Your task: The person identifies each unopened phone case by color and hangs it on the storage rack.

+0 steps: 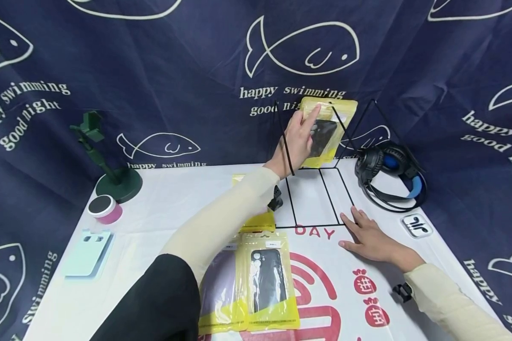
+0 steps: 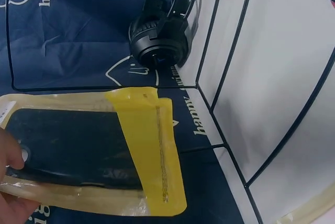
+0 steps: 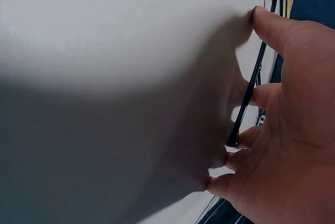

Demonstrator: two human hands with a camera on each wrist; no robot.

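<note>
My left hand (image 1: 295, 144) reaches up to a black wire display rack (image 1: 315, 226) and pinches a bagged phone case (image 1: 324, 137) near its upper end. The case is dark and sits in a clear bag with a yellow bottom. Another yellow bag edge shows right behind it. In the left wrist view the thumb (image 2: 9, 150) lies on the front of the bag, by the camera hole, with fingers below it. My right hand (image 1: 373, 239) rests with spread fingers on the table at the rack's front right corner, fingertips right at the base wire (image 3: 250, 88).
Bagged cases, one lilac (image 1: 223, 289) and one black (image 1: 269, 284), lie in front, another bag (image 1: 258, 221) behind them. Headphones (image 1: 388, 166) and a small white box (image 1: 416, 225) stand right. Leftward are a green stand (image 1: 118, 184), a pink jar (image 1: 105, 209) and a light blue panel (image 1: 87, 255).
</note>
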